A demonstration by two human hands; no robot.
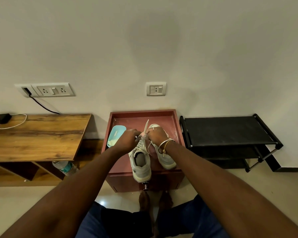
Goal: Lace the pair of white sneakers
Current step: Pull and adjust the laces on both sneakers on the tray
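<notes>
I'm threading the lace [146, 126] through the eyelets of the sneaker [141, 162] that stands in the middle of the table [176, 127], its heel toward me and hanging a little over the table's front edge. My left hand [127, 140] and right hand [157, 137] are close together above its tongue, fingers curled, each pinching a stretch of lace; one loose end sticks up between them toward the table's back rim. To do this well, I think I should pull both ends to the same length before crossing again, lay the lace flat so it doesn't twist in the eyelet, and steady the shoe with the heel of one hand, since it could tip off the front edge if I tug hard. Which eyelet I have reached I cannot tell, because my knuckles cover it. The second sneaker [167, 160] lies just beside the first, toward the table's right side, partly under my right wrist, and from here its lacing looks unfinished. A teal tray [115, 134] sits at the table's left side, just beside my left hand.
</notes>
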